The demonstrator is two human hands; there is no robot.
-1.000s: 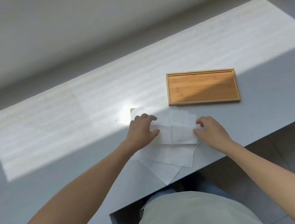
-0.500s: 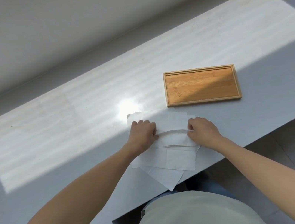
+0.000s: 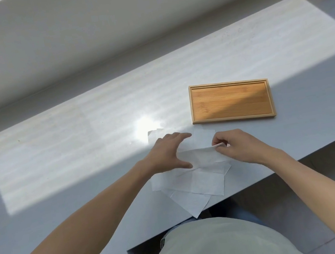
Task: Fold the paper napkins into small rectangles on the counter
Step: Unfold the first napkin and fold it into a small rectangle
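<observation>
Counter [image 3: 76, 142]: napkin [image 3: 202, 157] edge in right grip [image 3: 240, 145].

Both forearms reach forward from the lower corners, bare to above the elbow, converging toward the middle of the surface [image 3: 54, 145]. The left hand [image 3: 166, 153] lies palm down, its 4 fingers [image 3: 177, 136] stretched forward and pointing right, thumb splayed back toward the body, the span between them wide and flat on the paper napkin [image 3: 203, 158]. The right hand [image 3: 238, 146] is curled, knuckles up, wrist bent slightly inward; its thumb and forefinger tips [image 3: 216, 142] meet in a pinch grip on a raised edge of that napkin, the other fingers tucked beneath the palm.
</observation>
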